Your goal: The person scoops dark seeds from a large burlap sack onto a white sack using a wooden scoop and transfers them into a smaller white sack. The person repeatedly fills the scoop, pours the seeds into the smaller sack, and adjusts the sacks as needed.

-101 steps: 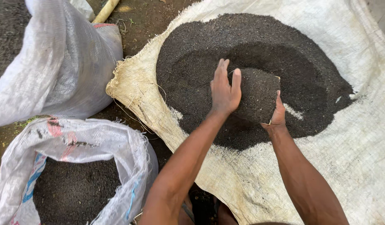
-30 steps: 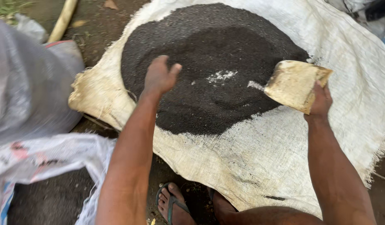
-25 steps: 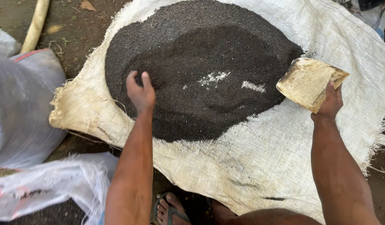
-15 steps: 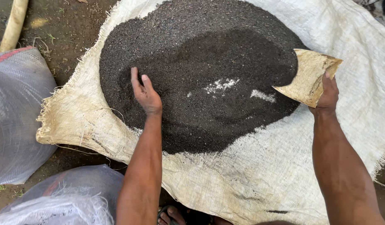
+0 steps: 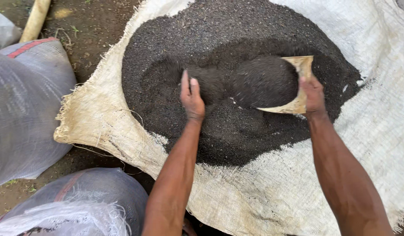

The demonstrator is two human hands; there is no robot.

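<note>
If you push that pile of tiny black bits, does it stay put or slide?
The black grains probably slide and spill: they heap loosely in the tan scoop. The left hand sweeps them easily, so each bit seems light. They likely trickle through fingers.

The left hand [image 5: 192, 98] has its fingers [image 5: 185, 83] sunk in the dark grain pile [image 5: 197, 39], tips hidden; the grain heaped on the scoop [image 5: 300, 87] is motion-blurred (the scoop's inside is covered), and the sacks [image 5: 27, 109] are cropped at the frame's left and bottom
</note>
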